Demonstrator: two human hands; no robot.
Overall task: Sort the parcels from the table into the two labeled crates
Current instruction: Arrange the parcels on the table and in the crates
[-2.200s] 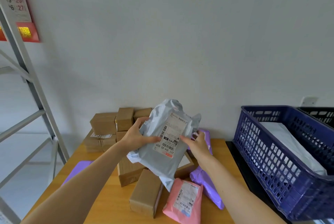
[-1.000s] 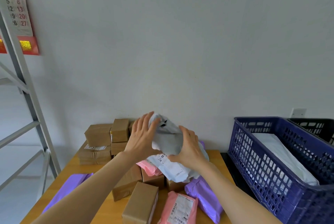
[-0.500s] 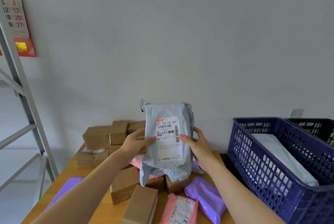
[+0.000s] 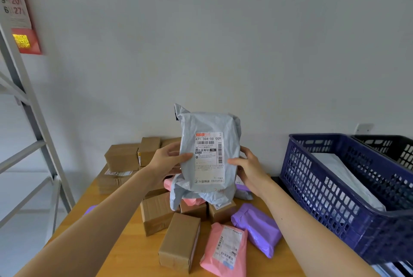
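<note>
We are holding the grey parcel (image 4: 207,120) upright above the counter (image 4: 134,254), its white shipping label (image 4: 209,158) facing us. Our left grip (image 4: 166,162) is clasping the grey parcel's left edge, the thumb lying across the front beside the label and the fingers curling behind. Our right grip (image 4: 250,169) is clasping its right edge, the thumb pressing on the front at the label's right margin and the fingers wrapping round the back.

The grey parcel is sitting between the two grips, its top rising well above them and its crumpled lower end hanging below them. We cannot tell whether that end is touching the heap underneath.

Below the grey parcel and nearer to us, a brown box (image 4: 181,241), a pink mailer (image 4: 225,250) and a purple mailer (image 4: 257,227) are lying on the counter. More cardboard boxes (image 4: 123,156) are piling up to its left.

To the right of the grey parcel, well apart from it, the blue crate (image 4: 324,198) is standing with a white parcel (image 4: 344,176) lying inside. The black crate (image 4: 388,145) is showing further right.
</note>
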